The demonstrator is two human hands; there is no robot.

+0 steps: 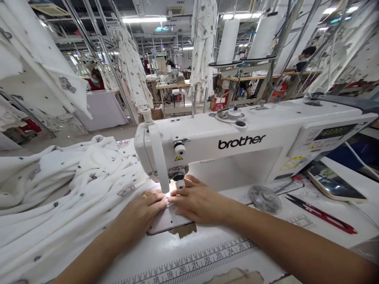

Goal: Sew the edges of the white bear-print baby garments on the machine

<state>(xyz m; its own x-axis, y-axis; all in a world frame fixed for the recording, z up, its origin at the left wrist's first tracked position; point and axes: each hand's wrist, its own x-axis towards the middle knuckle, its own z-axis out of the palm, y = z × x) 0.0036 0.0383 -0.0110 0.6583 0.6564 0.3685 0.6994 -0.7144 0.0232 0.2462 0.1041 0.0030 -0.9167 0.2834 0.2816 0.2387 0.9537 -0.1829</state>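
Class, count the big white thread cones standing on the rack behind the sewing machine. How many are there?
2. One thread cone stands left on the rack behind the sewing machine; the other thread cone stands beside it, to the right. Hanging fabric may hide more.

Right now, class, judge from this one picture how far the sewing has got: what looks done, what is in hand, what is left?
Done: printed white fabric lies bunched left of the sewing machine; whether it is stitched cannot be told. In hand: the left hand and right hand press flat at the needle area, fingertips almost meeting. Left: the red thread snips lie untouched on the table.
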